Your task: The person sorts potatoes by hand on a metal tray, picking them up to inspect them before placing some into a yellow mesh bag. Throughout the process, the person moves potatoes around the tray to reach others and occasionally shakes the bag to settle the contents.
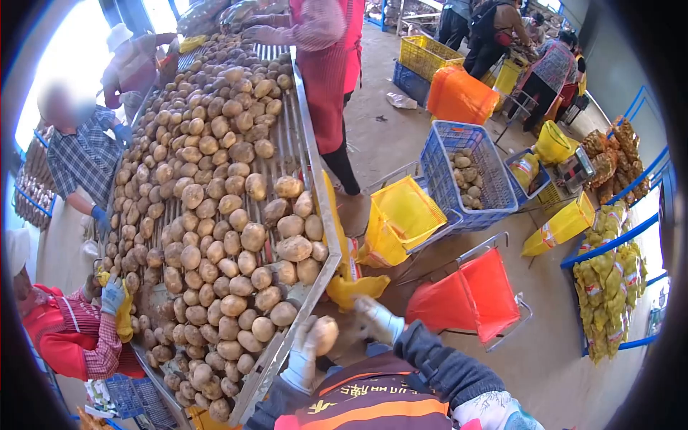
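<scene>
My left hand (302,357), in a pale glove, is closed around a potato (327,335) just outside the metal rim (315,283) of the sorting table. My right hand (380,319), gloved too and a little blurred, is to the right of that potato; its fingers look stretched out and I see nothing in them. Close by its fingertips is a yellow mesh bag (356,289) beside the table's corner. On the slatted table, potatoes (233,305) of mixed sizes lie in a thick spread, right up to the rim beside my left hand.
A red bag on a metal frame (473,294) stands to my right, with a yellow bag (405,215) beyond it. A blue crate (466,147) holds potatoes. Full sacks (609,287) are stacked at the far right. Co-workers (79,147) line the table's left side.
</scene>
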A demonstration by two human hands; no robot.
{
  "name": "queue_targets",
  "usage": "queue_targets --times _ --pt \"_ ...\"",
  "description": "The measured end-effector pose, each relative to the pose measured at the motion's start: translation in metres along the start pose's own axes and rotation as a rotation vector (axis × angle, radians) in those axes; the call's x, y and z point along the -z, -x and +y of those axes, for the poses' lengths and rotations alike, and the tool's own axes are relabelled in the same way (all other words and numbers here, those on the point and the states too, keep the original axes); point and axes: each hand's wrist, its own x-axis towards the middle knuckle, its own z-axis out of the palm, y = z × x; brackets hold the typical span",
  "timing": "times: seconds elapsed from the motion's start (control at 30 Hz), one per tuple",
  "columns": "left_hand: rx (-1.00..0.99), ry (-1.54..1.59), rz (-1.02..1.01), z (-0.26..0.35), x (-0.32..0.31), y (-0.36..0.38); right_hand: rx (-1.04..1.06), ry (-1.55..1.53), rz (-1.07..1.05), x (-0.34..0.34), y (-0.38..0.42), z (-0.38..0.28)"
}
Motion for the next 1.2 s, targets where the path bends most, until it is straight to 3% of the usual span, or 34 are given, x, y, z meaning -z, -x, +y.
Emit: queue_targets --times 0.03,0.07,0.17,0.4,0.47,0.53,0.6,0.67,0.73,0.8,0.87,0.9,0.93,0.97,1.0,1.03,1.07,1.13,1.17,1.2 --pt "-0.046 -0.032 -0.184 -0.001 -0.004 0.003 -0.075 -0.217 -0.133 -0.020 0.016 -0.008" --pt "0.061 -0.056 -0.234 0.023 -0.022 0.006 -0.152 -0.432 -0.272 -0.031 0.025 -0.015" --pt "-0.021 -0.085 -0.274 0.028 -0.037 0.001 -0.049 -0.486 -0.249 0.002 0.022 -0.039" --pt "0.052 0.004 -0.013 -0.004 -0.012 0.007 0.080 -0.517 -0.145 0.056 0.027 -0.095" --pt "0.153 0.029 0.053 -0.011 -0.005 0.016 0.103 -0.510 -0.058 0.061 0.018 -0.107" --pt "0.163 0.086 0.161 -0.014 -0.003 0.027 0.251 -0.730 -0.205 0.113 -0.020 -0.096" --pt "0.130 0.077 0.192 -0.014 0.002 0.040 0.448 -0.731 -0.181 0.135 -0.049 -0.107" --pt "0.121 0.116 0.249 -0.017 0.005 0.053 0.333 -0.678 -0.008 0.122 -0.051 -0.116" --pt "0.113 0.163 0.271 -0.022 0.009 0.063 0.342 -0.430 0.212 0.090 -0.056 -0.110" --pt "0.052 0.159 0.269 -0.037 0.018 0.069 0.294 -0.355 0.142 0.049 -0.065 -0.101" --pt "0.062 -0.113 0.296 -0.026 0.029 0.077 0.685 0.632 0.135 -0.014 -0.063 -0.076" --pt "-0.114 -0.367 0.318 -0.024 0.039 0.077 0.669 0.660 0.113 -0.074 -0.047 -0.077" --pt "-0.289 -0.620 0.341 -0.023 0.048 0.079 0.828 1.090 0.037 -0.067 -0.067 -0.052" --pt "-0.297 -0.609 0.370 -0.018 0.056 0.080 0.854 1.231 -0.034 -0.109 -0.054 -0.046" --pt "-0.341 -0.790 0.373 -0.013 0.068 0.082 0.928 1.550 -0.186 -0.147 -0.047 -0.045" --pt "-0.372 -0.973 0.375 -0.009 0.079 0.088 0.926 1.632 -0.298 -0.176 -0.046 -0.034" --pt "-0.363 -0.966 0.408 -0.009 0.092 0.097 0.919 1.712 -0.411 -0.200 -0.045 -0.020" --pt "-0.292 -1.291 0.621 -0.008 0.119 0.108 0.868 1.924 -0.558 -0.232 -0.056 0.011" --pt "-0.112 -1.319 0.671 -0.004 0.133 0.117 0.893 2.045 -0.632 -0.244 -0.066 0.026" --pt "-0.054 -1.254 0.822 -0.011 0.153 0.123 0.868 2.129 -0.695 -0.261 -0.070 0.038"
